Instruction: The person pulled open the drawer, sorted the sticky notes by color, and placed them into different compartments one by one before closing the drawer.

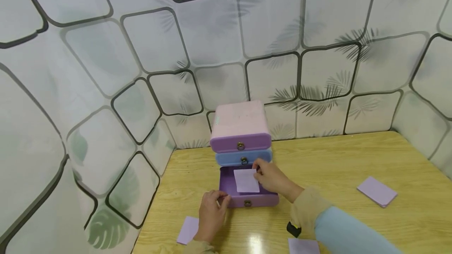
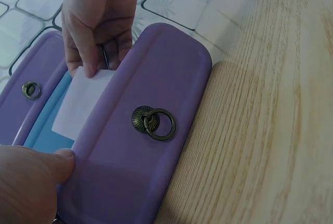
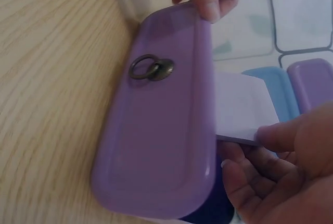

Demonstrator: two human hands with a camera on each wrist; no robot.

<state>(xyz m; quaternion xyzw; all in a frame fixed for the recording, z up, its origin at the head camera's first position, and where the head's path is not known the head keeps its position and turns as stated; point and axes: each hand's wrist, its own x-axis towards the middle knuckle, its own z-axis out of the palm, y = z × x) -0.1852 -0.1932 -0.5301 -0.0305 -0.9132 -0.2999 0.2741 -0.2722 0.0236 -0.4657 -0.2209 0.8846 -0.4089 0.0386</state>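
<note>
A small chest of drawers (image 1: 241, 120), with a pink top and purple and blue fronts, stands against the back wall. Its bottom purple drawer (image 1: 263, 201) is pulled out and carries a bronze ring handle (image 2: 152, 122). At the drawer's left front corner, my left hand (image 1: 212, 211) grips the rim, thumb on the edge in the right wrist view. My right hand (image 1: 272, 176) pinches a pale lilac pad of paper (image 1: 246, 180) by its right edge. That pad is over the open drawer, partly hidden behind the drawer front in both wrist views.
More lilac paper pads lie on the wooden table (image 1: 335, 160): one pad (image 1: 188, 229) beside my left wrist, a second pad (image 1: 377, 191) at the far right, and a third pad (image 1: 303, 247) at the near edge. Patterned wall covering (image 1: 219, 42) rises behind and at the left.
</note>
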